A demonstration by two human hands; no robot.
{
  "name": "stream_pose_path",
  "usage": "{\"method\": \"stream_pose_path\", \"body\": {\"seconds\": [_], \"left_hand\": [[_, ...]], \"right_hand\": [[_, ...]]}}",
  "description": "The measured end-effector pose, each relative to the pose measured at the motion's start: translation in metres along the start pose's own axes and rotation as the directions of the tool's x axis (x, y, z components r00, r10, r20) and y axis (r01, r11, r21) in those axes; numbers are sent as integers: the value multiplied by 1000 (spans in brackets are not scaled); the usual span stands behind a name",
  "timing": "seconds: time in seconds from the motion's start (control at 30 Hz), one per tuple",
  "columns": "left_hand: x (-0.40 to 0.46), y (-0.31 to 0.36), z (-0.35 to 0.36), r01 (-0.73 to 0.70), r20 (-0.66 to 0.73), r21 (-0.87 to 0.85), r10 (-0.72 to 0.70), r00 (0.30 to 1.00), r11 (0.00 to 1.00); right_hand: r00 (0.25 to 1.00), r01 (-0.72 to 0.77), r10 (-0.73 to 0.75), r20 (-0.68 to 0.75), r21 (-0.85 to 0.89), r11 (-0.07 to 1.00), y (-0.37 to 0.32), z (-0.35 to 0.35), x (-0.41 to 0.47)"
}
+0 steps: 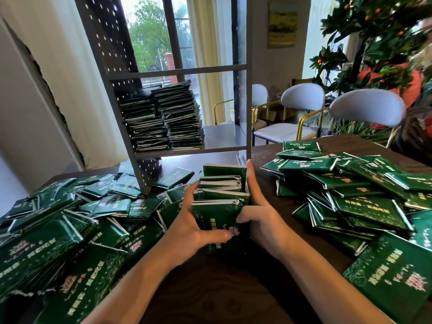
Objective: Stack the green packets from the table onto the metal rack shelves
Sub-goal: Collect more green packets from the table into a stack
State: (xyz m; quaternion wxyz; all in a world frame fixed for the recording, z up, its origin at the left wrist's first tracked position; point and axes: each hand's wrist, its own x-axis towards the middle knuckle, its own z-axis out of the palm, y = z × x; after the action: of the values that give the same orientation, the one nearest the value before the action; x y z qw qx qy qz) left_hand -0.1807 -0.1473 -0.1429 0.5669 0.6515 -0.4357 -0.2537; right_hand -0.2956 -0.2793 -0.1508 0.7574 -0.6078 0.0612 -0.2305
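- Left hand (187, 220) and right hand (259, 213) clamp a small stack of green packets (221, 195) between them, one hand on each side, thumbs across the nearest packet's face.
- Held stack sits mid-table, just in front of the metal rack (177, 71), above the dark wooden table (222, 288).
- Rack stands toward the table's far edge; its lower shelf (222, 136) carries two tall stacked columns of packets (163, 120), side by side at the shelf's left end.
- Loose pile of packets (58, 230) spreads along the table's left edge; another loose pile (362, 195) covers the right side.
- Pale chairs (301, 97) stand beyond the far right edge, leafy plant (378, 31) behind them.
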Motion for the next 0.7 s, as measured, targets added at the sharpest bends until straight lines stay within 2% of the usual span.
{"method": "stream_pose_path", "body": {"seconds": [0.17,0.27,0.37,0.7], "left_hand": [[-1,2,8,-7,3,-24,7,1000,1000],[-1,-1,14,0,-16,-90,-2,1000,996],[-2,-11,17,61,1,-137,-61,998,989],[-4,-9,22,117,-43,-5,-117,992,993]], "right_hand": [[998,51,-48,-27,101,994,-1,5,2],[990,83,-81,-115,15,996,0,10,3],[984,96,-91,-151,30,995,3,10,5],[981,93,-89,-174,18,995,5,9,3]]}}
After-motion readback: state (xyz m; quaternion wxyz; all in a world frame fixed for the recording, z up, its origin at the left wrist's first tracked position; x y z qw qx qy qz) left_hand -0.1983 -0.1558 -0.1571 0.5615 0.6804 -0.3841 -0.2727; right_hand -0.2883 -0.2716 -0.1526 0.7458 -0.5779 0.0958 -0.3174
